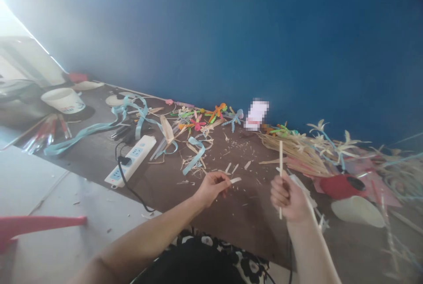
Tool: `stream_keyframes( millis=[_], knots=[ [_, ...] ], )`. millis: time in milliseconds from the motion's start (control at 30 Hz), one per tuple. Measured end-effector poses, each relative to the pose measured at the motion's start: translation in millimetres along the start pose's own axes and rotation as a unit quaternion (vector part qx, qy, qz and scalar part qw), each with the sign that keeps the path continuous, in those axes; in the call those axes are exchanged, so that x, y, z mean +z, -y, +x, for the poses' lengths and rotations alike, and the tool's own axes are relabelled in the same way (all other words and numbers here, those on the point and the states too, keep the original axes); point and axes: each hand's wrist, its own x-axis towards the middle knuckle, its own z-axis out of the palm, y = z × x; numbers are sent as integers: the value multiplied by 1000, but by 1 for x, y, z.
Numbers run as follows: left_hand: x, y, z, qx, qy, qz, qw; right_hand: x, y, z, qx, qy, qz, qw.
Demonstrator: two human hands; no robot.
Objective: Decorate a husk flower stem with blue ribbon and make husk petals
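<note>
My left hand (213, 187) is closed in a pinch on a short pale strip (235, 180), low over the brown table. Several similar pale pieces (235, 168) lie just beyond its fingertips. Farther right, my right hand (288, 198) is wrapped round a thin pale stick (281, 156), held upright with its ends showing above and below the fist. Behind and beside that hand lies a white, partly hidden strip-like thing (302, 187). What the left fingertips cover cannot be made out.
The brown table (238, 218) carries scraps, a white power strip (132, 163) with a black cord, light-blue ribbon (194, 156), colourful pipe-cleaner-like figures (197, 121), dried husks (297, 147), pale flowers (343, 145), a red roll-like object (342, 186) and a white tub (64, 100). A blue wall (231, 33) stands behind.
</note>
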Motion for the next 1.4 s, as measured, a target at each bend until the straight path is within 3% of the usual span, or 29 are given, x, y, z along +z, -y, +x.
stream_keyframes(
  millis=[67,167,333,533,633,833,967,1100,1233,1333,1400],
  knots=[
    [2,-1,-1,-13,-11,-22,1000,4,-8,3,15,-42,-85,995],
    [8,-3,0,-9,-19,-42,999,19,-32,4,26,-33,-139,989],
    [15,5,-1,7,-50,-34,998,44,-61,-1,-86,-73,-169,979],
    [19,15,-7,-26,-39,-7,999,48,-57,-1,-176,-121,-205,955],
    [15,5,-7,-53,5,-24,998,44,-44,-2,-157,-92,-285,941],
    [8,-25,1,-98,114,1,989,43,-23,-7,-85,43,-400,912],
    [8,-27,3,-113,132,36,984,42,-22,-6,-77,41,-404,910],
    [7,-17,2,-120,124,67,983,37,-26,-2,-29,36,-319,947],
    [4,-11,3,-97,85,87,988,35,-34,-1,-51,3,-208,977],
    [4,-11,2,-83,76,61,992,37,-42,-3,-74,-24,-235,969],
    [5,-11,1,-82,77,59,992,39,-46,-4,-105,-22,-311,944]
  ],
)
